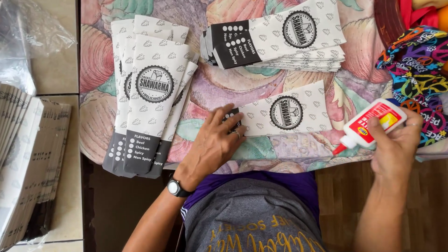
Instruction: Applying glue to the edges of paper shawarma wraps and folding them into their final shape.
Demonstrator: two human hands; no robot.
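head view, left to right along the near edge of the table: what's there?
Stack of flat paper sleeves off the table → fanned pile of sleeves → left hand pressing a single sleeve → glue bottle held in the right hand → colourful cloth.

The left hand (pixel 212 147) covers the dark printed end of the single paper sleeve (pixel 284 112), so that end cannot be made out. The flat stack (pixel 25 158) at left and the clear plastic bag (pixel 23 37) are cut off by the frame edge. The right hand (pixel 396 147) hides the rear of the glue bottle (pixel 371 123).
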